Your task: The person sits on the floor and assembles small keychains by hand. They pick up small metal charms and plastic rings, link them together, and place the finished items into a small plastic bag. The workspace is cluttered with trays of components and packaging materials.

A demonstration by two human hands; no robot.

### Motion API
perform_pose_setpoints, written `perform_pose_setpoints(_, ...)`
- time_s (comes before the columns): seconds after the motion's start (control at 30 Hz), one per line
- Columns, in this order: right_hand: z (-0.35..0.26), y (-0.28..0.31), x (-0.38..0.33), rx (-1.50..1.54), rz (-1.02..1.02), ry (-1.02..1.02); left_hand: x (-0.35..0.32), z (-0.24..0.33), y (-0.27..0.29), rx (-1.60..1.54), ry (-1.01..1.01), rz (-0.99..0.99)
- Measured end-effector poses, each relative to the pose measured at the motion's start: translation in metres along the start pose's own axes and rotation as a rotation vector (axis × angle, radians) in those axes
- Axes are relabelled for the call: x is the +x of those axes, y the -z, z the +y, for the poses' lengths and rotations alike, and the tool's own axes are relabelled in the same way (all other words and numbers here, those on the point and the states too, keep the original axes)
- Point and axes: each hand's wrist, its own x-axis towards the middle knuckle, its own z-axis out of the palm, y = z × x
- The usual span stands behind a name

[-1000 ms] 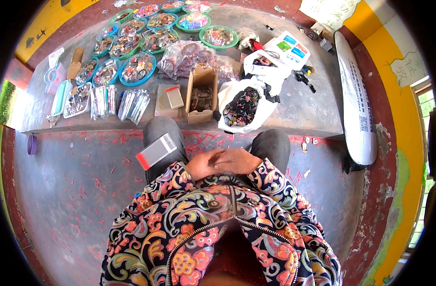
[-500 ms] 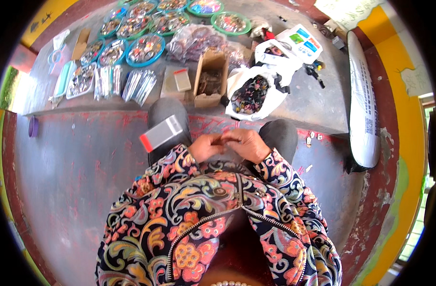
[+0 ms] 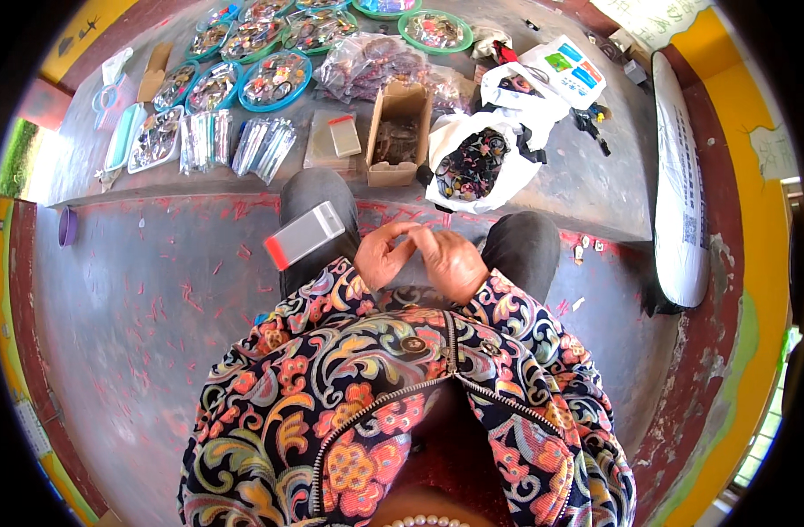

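While it lies slanted across my left thigh [image 3: 318,191], the clear flat pack with the red end [image 3: 307,235] sits just beside my left hand [image 3: 383,256]. My left fingers meet those of my right hand [image 3: 455,266] between my knees, fingertips together and palms apart; I cannot tell whether anything small is pinched there. Both wrists come out of my flowered jacket [image 3: 349,382].

Past my knees runs a grey ledge [image 3: 586,200]. Near its front edge stands an open cardboard box [image 3: 391,178], with a white plastic bag [image 3: 507,187] of dark, tangled pieces on its right. Left of the box, a smaller red-edged pack [image 3: 344,139] rests on flat clear sheets [image 3: 318,154]. Farther left I see two bundles of slim packets [image 3: 264,149], then a filled white tray [image 3: 147,166]. Behind the bundles is a heaped blue basin [image 3: 270,108]. A purple cup [image 3: 66,228] is at far left, below the ledge.
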Motion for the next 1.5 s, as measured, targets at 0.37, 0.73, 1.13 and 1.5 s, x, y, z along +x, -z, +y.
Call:
perform_pose_setpoints(0.37,0.003,-0.009,-0.002,-0.038,-0.143,0.178,0.005,-0.022,0.002,0.067,0.000,0.023)
perform_pose_setpoints(0.73,0.136,0.010,0.040,0.168,0.189,-0.355,0.009,-0.023,0.004,0.150,0.046,0.003)
perform_pose_setpoints(1.13,0.318,-0.108,0.016,-0.262,-0.590,-0.348,0.023,-0.026,-0.002,0.184,0.058,-0.119)
perform_pose_setpoints(1.5,0.279,-0.125,0.028,-0.119,-0.938,-0.479,0.022,-0.022,-0.004,0.133,0.201,-0.120)
